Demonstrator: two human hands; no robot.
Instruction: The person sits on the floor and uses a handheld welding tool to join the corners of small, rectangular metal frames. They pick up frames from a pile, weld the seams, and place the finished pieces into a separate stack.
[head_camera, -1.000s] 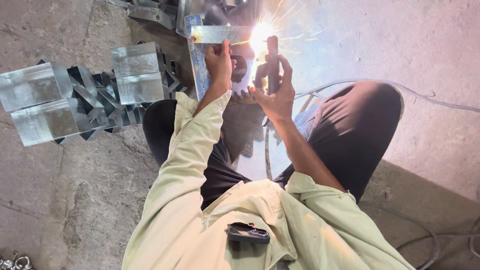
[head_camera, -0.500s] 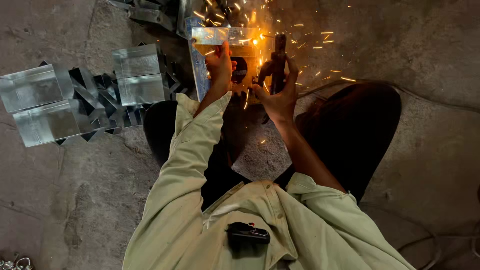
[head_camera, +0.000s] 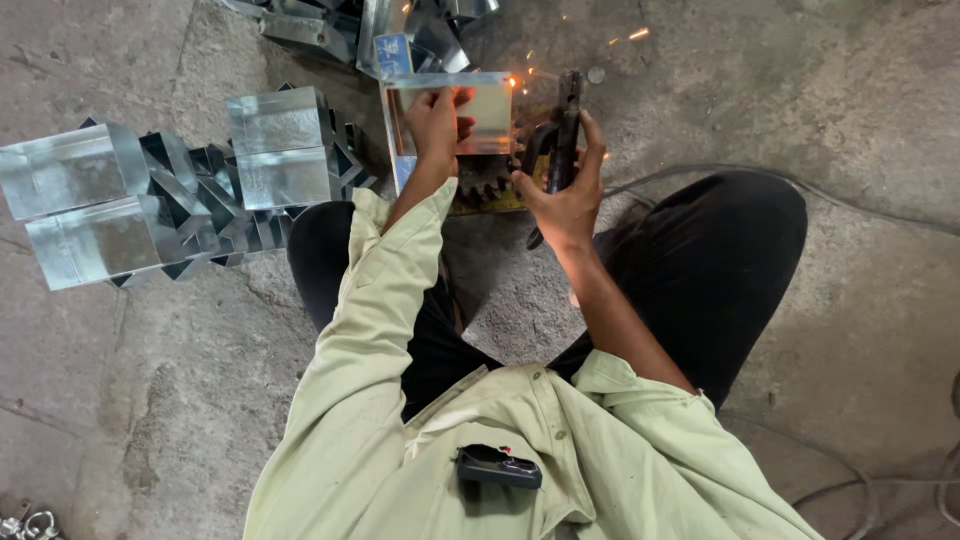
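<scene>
I sit on a concrete floor with a shiny sheet-metal box piece (head_camera: 490, 108) in front of my knees. My left hand (head_camera: 437, 122) presses down on the piece, fingers spread over its face. My right hand (head_camera: 565, 185) grips a dark welding electrode holder (head_camera: 566, 125), its tip close to the piece's right edge. A small orange glow and a few sparks (head_camera: 515, 82) sit at the piece's top right corner. A toothed black part (head_camera: 484, 183) lies under the piece, between my hands.
Several folded sheet-metal boxes (head_camera: 150, 185) lie stacked at my left. More metal parts (head_camera: 400, 30) are piled beyond the workpiece. A cable (head_camera: 870, 205) runs across the floor on the right. My dark-trousered knees (head_camera: 730, 240) flank the work spot.
The bright welding arc of one second ago has died down to a small glow and a few sparks. Both hands stay in nearly the same place on the piece and the holder.
</scene>
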